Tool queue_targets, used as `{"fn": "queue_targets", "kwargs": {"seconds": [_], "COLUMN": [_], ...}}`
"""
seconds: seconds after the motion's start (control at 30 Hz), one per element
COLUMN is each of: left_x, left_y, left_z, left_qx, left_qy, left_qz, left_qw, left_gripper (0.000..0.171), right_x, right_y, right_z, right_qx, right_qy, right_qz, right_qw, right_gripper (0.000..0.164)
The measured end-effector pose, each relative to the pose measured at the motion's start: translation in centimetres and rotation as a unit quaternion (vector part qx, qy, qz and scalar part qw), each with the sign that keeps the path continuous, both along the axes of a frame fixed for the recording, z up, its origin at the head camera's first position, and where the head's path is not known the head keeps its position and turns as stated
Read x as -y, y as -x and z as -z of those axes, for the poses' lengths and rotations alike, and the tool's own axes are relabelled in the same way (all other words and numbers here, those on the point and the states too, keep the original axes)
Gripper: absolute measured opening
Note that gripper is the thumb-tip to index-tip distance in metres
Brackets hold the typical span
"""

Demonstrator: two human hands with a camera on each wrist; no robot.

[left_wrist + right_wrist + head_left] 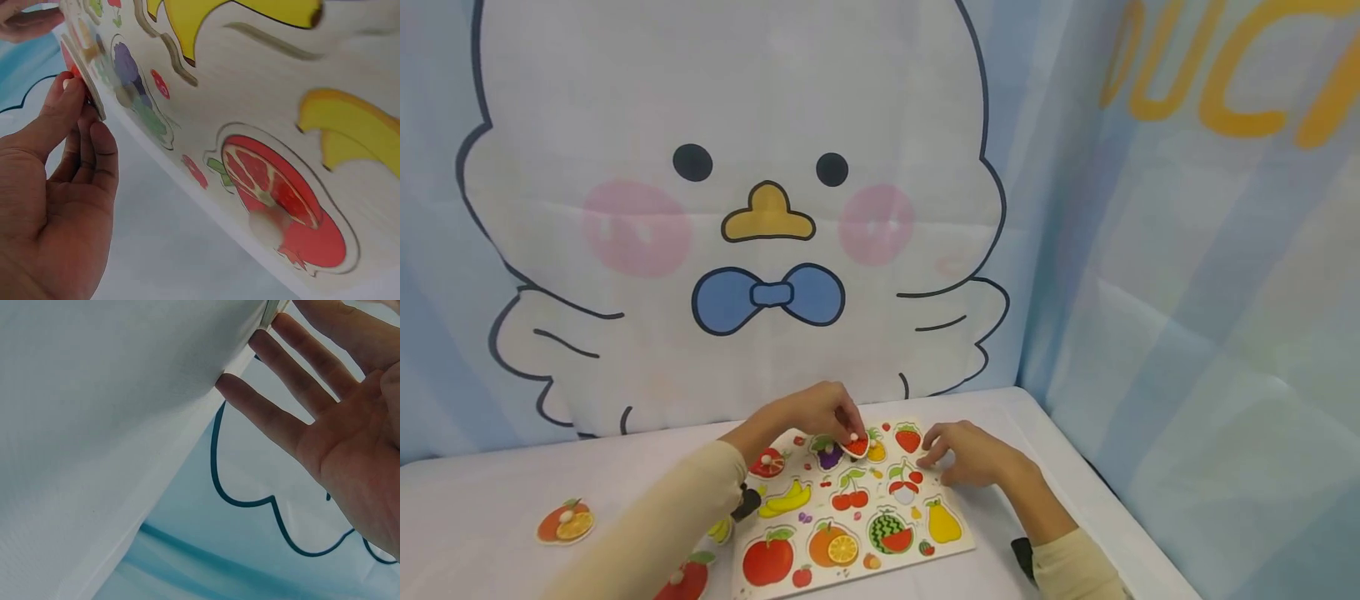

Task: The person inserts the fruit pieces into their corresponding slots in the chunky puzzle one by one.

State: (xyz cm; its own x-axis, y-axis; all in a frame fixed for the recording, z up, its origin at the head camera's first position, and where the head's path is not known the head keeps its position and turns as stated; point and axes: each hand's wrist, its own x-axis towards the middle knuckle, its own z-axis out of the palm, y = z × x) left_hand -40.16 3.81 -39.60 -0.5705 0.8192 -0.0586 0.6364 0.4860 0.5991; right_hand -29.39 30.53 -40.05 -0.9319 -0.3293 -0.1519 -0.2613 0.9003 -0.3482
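Observation:
My left hand pinches a strawberry puzzle piece by its small knob between thumb and finger. The piece is held tilted over the far side of a white fruit puzzle board; in the left wrist view, the strawberry piece is seen nearly edge-on. My right hand is at the board's right edge, fingers extended, beside a printed strawberry. Its fingertips touch the board's side or the cloth; I cannot tell which. Knobbed pomegranate and grape pieces sit on the board.
Left of the board lie a loose orange piece, a banana piece and an apple piece, the last two partly hidden by my left sleeve. A white cloth covers the table. Behind hangs a printed curtain.

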Motion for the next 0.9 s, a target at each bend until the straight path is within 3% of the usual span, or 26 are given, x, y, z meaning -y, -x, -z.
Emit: {"fn": "queue_targets", "kwargs": {"seconds": [0.3, 0.53, 0.9], "left_x": [-3.5, -6.3, -8.9], "left_y": [0.4, 0.9, 0.2], "left_z": [0.1, 0.5, 0.5], "left_qx": [-0.002, -0.014, -0.031], "left_qy": [0.003, 0.036, 0.08], "left_qz": [-0.006, -0.015, -0.029], "left_qw": [1.0, 0.9992, 0.9959], "left_gripper": [0.014, 0.014, 0.015], "right_x": [0.0, -0.3, -0.7], "right_y": [0.0, 0.1, 0.0], "right_z": [0.0, -0.3, -0.2], "right_qx": [0.001, -0.01, -0.009], "right_qy": [0.0, 0.009, 0.01], "right_qz": [-0.005, -0.026, -0.036], "right_qw": [1.0, 1.0, 0.999], "right_gripper": [0.032, 0.033, 0.035]}}
